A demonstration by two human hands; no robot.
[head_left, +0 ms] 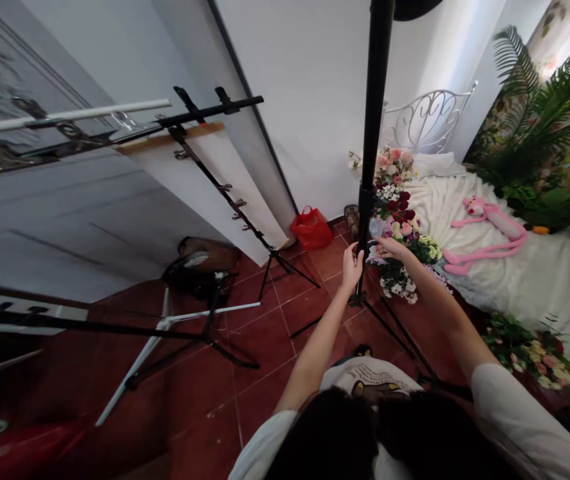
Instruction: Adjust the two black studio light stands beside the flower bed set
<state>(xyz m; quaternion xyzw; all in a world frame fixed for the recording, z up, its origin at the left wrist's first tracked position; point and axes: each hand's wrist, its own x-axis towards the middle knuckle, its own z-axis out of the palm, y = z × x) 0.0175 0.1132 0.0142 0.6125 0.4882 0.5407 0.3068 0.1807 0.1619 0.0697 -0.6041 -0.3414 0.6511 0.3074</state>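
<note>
A tall black light stand [376, 100] rises upright in front of me, its tripod legs spread on the floor. My left hand [352, 268] is wrapped around the lower part of its pole from the left side. On the other side, my right hand [389, 249] has its fingers bent at a small dark part beside the pole, which looks like a knob. A black collar [366, 200] sits on the pole above both hands. Part of a dark round object [417, 7] shows at the top edge, next to the pole.
Left stands a backdrop stand with clips [237, 203] and a white sheet [215, 180]. A red bag [311, 228] lies by the wall. White-and-black stand legs [135, 373] cross the tiles. Right are flowers [399, 220], a draped bed [429, 190] and a pink plush toy [499, 220].
</note>
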